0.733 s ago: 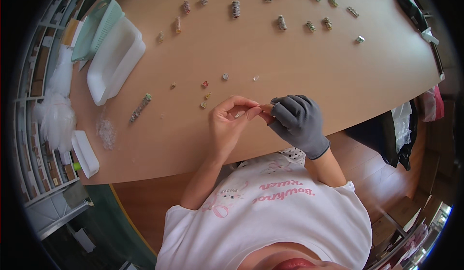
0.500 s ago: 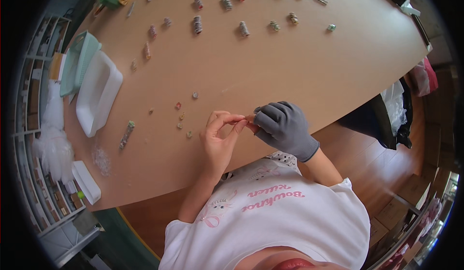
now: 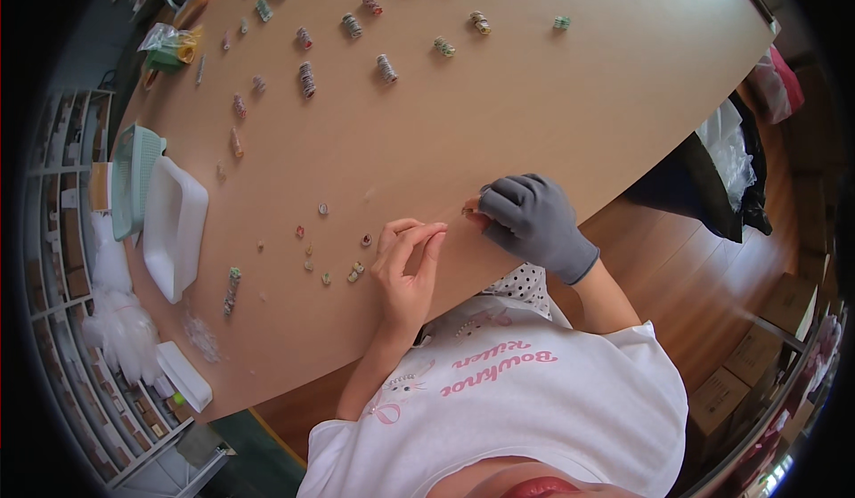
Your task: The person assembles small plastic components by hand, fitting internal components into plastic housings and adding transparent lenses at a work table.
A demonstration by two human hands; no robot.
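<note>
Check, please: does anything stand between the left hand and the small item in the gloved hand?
Nothing visible does: only tabletop shows between the left hand and the small item in the right hand.

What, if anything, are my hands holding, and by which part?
The gloved right hand seems to pinch a small object at its fingertips; the gripped part is too small to tell. Whether the left hand holds anything is unclear.

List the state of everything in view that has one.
Left hand: bare, thumb and forefinger pinched; any held item unclear.
Right hand: gray-gloved, pinching a small piece.
White tub: open-topped.
Mint basket: open-topped.
Speckled roll: lying on the table.
Patterned rolls: spaced apart.
Black bag: open, translucent plastic showing.
</note>
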